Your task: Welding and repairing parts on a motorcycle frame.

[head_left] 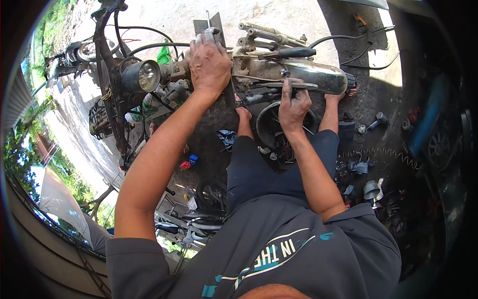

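Note:
A motorcycle's dirty front end lies across the top of the head view, with a round headlight (pixel 144 75), fork tubes (pixel 271 34) and a shiny metal fender (pixel 321 74). My left hand (pixel 209 64) is closed over a dark flat metal plate (pixel 217 24) that crosses the frame beside the headlight; its fingertips curl over the far side and are partly hidden. My right hand (pixel 294 107) pinches a long, flat grey metal piece (pixel 301 85) between thumb and fingers, along the fender's near side. Both hands are smudged with dark grime. A black-handled lever or tool (pixel 294 53) lies beyond the fender.
Between my bare feet sits a round black basin (pixel 266 127) with parts in it. A blue and red item (pixel 189 162) and a rag (pixel 227 138) lie on the dark floor. At right are a coiled hose (pixel 383 152), a metal cup (pixel 371 189) and scattered parts.

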Motion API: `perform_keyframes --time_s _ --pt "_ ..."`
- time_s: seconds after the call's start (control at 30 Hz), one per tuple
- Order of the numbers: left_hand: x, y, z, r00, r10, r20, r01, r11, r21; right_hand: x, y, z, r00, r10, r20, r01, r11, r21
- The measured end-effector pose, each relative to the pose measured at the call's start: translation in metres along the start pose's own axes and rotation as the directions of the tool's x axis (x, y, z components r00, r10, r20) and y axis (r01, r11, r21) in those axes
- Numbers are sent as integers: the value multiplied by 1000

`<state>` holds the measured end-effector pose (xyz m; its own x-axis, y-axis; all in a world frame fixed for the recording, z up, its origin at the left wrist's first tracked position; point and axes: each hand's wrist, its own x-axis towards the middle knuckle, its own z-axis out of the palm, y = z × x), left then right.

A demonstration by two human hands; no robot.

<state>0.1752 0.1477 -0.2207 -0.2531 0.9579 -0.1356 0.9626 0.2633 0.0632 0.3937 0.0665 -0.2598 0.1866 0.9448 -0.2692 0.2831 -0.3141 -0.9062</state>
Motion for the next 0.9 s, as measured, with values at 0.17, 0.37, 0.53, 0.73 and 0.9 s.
perform_keyframes --time_s 0.17,0.37,0.53,0.73,0.9 --pt "1 8 -2 998 11 -62 -12 999 -29 -3 22 8 994 -14 110 10 999 36" --pt "3 7 -2 999 27 -34 -27 1000 -13 -11 12 16 988 -4 152 -13 994 112" --pt "2 8 -4 999 14 -43 -15 999 -37 5 1 5 995 -26 99 20 998 67" --pt "1 8 -2 999 16 -43 -17 999 -29 -5 2 11 976 28 215 -63 985 161" --pt "1 5 2 998 40 -56 -40 999 6 -6 2 13 978 -196 70 187 975 116"
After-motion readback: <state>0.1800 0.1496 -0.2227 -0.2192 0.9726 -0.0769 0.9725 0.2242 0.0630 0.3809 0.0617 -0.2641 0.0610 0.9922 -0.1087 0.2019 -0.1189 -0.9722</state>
